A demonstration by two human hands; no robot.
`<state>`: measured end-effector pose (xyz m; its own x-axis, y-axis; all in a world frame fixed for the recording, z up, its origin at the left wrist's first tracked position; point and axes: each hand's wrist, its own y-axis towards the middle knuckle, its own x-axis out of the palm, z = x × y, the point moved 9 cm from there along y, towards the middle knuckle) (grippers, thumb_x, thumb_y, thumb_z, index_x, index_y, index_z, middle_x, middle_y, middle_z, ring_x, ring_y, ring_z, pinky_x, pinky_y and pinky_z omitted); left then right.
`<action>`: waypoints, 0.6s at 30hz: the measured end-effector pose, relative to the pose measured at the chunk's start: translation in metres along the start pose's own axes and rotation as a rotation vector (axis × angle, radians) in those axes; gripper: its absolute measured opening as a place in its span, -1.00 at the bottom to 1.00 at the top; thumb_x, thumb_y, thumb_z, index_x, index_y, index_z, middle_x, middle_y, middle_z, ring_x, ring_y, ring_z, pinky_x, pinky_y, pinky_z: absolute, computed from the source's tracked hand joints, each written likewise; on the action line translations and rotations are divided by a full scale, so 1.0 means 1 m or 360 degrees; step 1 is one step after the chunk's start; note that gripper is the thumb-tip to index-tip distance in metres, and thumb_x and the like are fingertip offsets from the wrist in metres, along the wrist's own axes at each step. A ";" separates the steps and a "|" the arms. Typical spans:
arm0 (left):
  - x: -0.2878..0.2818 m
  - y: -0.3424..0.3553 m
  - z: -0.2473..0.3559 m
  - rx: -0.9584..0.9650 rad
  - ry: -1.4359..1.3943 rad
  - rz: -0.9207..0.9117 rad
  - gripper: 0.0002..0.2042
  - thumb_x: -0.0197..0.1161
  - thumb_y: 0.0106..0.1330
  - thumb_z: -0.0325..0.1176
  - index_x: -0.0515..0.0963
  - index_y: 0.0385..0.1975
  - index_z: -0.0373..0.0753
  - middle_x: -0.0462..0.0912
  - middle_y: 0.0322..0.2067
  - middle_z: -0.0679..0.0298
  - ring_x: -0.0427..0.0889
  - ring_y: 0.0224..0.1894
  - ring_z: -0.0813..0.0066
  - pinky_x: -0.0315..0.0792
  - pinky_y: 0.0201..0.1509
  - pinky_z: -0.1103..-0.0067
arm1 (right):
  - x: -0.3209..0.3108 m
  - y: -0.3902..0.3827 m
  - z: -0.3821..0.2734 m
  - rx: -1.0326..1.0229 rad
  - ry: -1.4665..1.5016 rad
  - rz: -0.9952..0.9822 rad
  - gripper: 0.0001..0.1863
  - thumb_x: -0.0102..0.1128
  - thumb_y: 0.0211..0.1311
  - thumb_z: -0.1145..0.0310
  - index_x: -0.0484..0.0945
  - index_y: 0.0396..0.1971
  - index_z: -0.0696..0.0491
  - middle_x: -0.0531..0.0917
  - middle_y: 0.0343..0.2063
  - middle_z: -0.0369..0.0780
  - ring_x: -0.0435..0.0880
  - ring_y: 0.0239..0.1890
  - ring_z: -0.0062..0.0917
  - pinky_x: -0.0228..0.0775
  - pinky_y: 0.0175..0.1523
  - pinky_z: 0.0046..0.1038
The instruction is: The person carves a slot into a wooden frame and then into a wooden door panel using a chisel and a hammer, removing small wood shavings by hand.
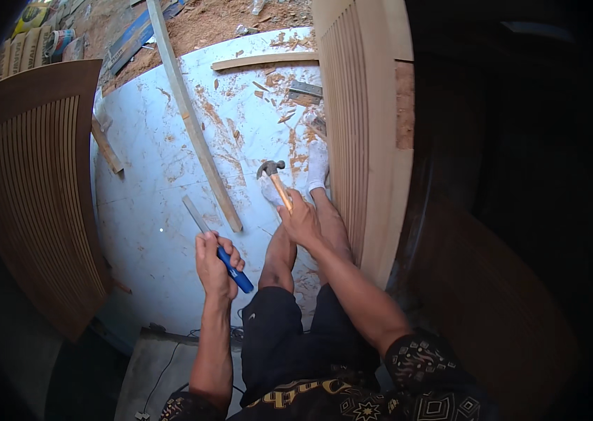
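Observation:
My left hand [214, 263] is closed around a chisel [227, 260] with a blue handle; its flat metal blade points up and to the left. In my right hand [302, 223] is a claw hammer [280, 189], gripped by its wooden handle with the dark metal head uppermost. Just right of the hammer, a pale wooden door [352, 133] with a grooved panel stands on edge. A recess cut into its edge [404, 105] shows rougher, redder wood. Neither tool touches the door.
A darker slatted door [40, 189] leans at the left. On the white tiled floor [149, 203] lie a long wooden batten [195, 133], a shorter strip [265, 61], a dark metal hinge-like piece [305, 92] and wood chips. Sacks [28, 52] and reddish soil [205, 24] are beyond.

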<state>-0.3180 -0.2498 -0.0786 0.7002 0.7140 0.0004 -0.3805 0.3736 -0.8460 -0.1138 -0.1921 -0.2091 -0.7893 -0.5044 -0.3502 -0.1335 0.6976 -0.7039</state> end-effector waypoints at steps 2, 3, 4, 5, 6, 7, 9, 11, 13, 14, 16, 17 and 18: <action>-0.009 0.006 -0.041 -0.0154 0.0088 0.0041 -0.76 0.00 0.70 -0.09 0.33 -0.11 -0.14 0.46 -0.46 0.28 0.42 -0.60 0.53 0.37 -0.57 0.56 | 0.043 0.065 0.056 0.0245 -0.0204 -0.0027 -0.54 0.14 0.34 0.23 0.47 0.16 0.13 0.71 -0.12 0.24 0.68 -0.03 0.26 0.49 0.15 0.15; -0.009 0.011 -0.059 -0.0231 0.0081 0.0035 -0.75 0.01 0.70 -0.10 0.33 -0.12 -0.16 0.48 -0.45 0.27 0.44 -0.61 0.54 0.39 -0.58 0.56 | 0.060 0.098 0.079 0.0306 -0.0242 -0.0046 -0.55 0.10 0.32 0.25 0.48 0.14 0.14 0.71 -0.09 0.24 0.67 0.00 0.26 0.48 0.17 0.15; -0.012 0.017 -0.078 -0.0300 -0.0001 0.0039 -0.77 0.04 0.69 -0.14 0.36 -0.09 -0.18 0.50 -0.44 0.27 0.47 -0.61 0.53 0.42 -0.58 0.56 | 0.072 0.131 0.100 0.0368 -0.0283 -0.0060 -0.56 0.07 0.29 0.28 0.48 0.13 0.14 0.70 -0.06 0.24 0.67 0.02 0.26 0.48 0.19 0.14; -0.010 0.028 -0.094 -0.0330 -0.0027 0.0009 -0.78 0.04 0.69 -0.16 0.37 -0.08 -0.19 0.51 -0.43 0.27 0.49 -0.60 0.52 0.43 -0.57 0.56 | 0.078 0.165 0.117 0.0329 -0.0344 -0.0017 -0.58 0.06 0.29 0.31 0.48 0.11 0.14 0.70 -0.04 0.24 0.66 0.05 0.25 0.48 0.20 0.13; -0.008 0.038 -0.113 -0.0375 -0.0054 -0.0011 -0.79 0.05 0.68 -0.18 0.38 -0.07 -0.20 0.51 -0.43 0.27 0.50 -0.60 0.51 0.44 -0.57 0.56 | 0.082 0.194 0.135 0.0301 -0.0410 0.0017 -0.60 0.05 0.29 0.34 0.49 0.09 0.13 0.69 -0.02 0.24 0.66 0.07 0.24 0.48 0.21 0.13; -0.012 0.044 -0.129 -0.0430 -0.0074 -0.0007 -0.80 0.06 0.68 -0.19 0.39 -0.06 -0.21 0.52 -0.42 0.26 0.51 -0.59 0.50 0.44 -0.57 0.56 | 0.090 0.217 0.148 0.0275 -0.0466 -0.0009 -0.60 0.03 0.29 0.37 0.48 0.11 0.13 0.68 -0.01 0.23 0.65 0.08 0.24 0.48 0.22 0.12; -0.027 0.064 -0.147 -0.0454 -0.0124 0.0031 -0.82 0.08 0.67 -0.23 0.42 -0.05 -0.22 0.54 -0.40 0.25 0.56 -0.56 0.48 0.47 -0.55 0.56 | 0.116 0.254 0.145 0.0154 -0.0521 -0.0096 -0.59 0.02 0.31 0.41 0.45 0.15 0.13 0.65 0.02 0.21 0.64 0.10 0.23 0.46 0.24 0.11; -0.033 0.081 -0.164 -0.0454 -0.0156 0.0059 -0.83 0.09 0.66 -0.25 0.42 -0.06 -0.23 0.55 -0.39 0.25 0.57 -0.54 0.47 0.47 -0.54 0.56 | 0.128 0.275 0.147 0.0004 -0.0481 -0.0074 -0.53 0.08 0.34 0.38 0.40 0.23 0.15 0.62 0.07 0.19 0.61 0.14 0.19 0.45 0.27 0.09; -0.026 0.097 -0.160 -0.0433 -0.0137 0.0021 -0.80 0.14 0.64 -0.26 0.46 -0.04 -0.27 0.57 -0.42 0.24 0.62 -0.49 0.46 0.52 -0.48 0.54 | 0.128 0.289 0.137 -0.0182 -0.0343 0.0065 -0.44 0.15 0.36 0.31 0.35 0.32 0.16 0.59 0.12 0.15 0.60 0.17 0.15 0.44 0.29 0.06; -0.022 0.102 -0.160 -0.0443 -0.0088 -0.0001 -0.80 0.15 0.64 -0.26 0.47 -0.03 -0.29 0.58 -0.43 0.23 0.62 -0.48 0.45 0.54 -0.45 0.53 | 0.126 0.289 0.135 -0.0231 -0.0453 0.0142 -0.40 0.18 0.37 0.28 0.33 0.35 0.16 0.58 0.13 0.15 0.59 0.18 0.13 0.44 0.29 0.04; -0.013 0.106 -0.158 -0.0397 0.0040 -0.0062 -0.77 0.20 0.61 -0.27 0.54 -0.05 -0.34 0.66 -0.42 0.21 0.65 -0.40 0.49 0.57 -0.26 0.57 | 0.110 0.272 0.126 -0.0320 -0.0678 0.0307 -0.33 0.24 0.38 0.22 0.31 0.40 0.17 0.56 0.16 0.13 0.59 0.19 0.08 0.44 0.29 0.01; -0.003 0.108 -0.151 -0.0296 0.0151 -0.0092 -0.78 0.22 0.60 -0.28 0.56 -0.08 -0.35 0.67 -0.41 0.21 0.65 -0.37 0.52 0.55 -0.23 0.59 | 0.094 0.264 0.127 -0.0279 -0.0628 0.0316 -0.32 0.24 0.39 0.18 0.31 0.41 0.17 0.60 0.11 0.12 0.62 0.14 0.08 0.47 0.26 -0.01; 0.011 0.108 -0.139 -0.0181 0.0259 -0.0129 -0.79 0.23 0.59 -0.29 0.59 -0.12 -0.35 0.69 -0.39 0.22 0.64 -0.35 0.54 0.53 -0.20 0.61 | 0.079 0.250 0.122 -0.0248 -0.0573 0.0336 -0.31 0.25 0.40 0.14 0.31 0.41 0.17 0.63 0.06 0.11 0.65 0.09 0.07 0.49 0.23 -0.02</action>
<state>-0.2674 -0.2846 -0.2442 0.8176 0.5757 -0.0076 -0.2549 0.3501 -0.9014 -0.1364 -0.1199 -0.4881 -0.5535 -0.4685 -0.6886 -0.1026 0.8588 -0.5019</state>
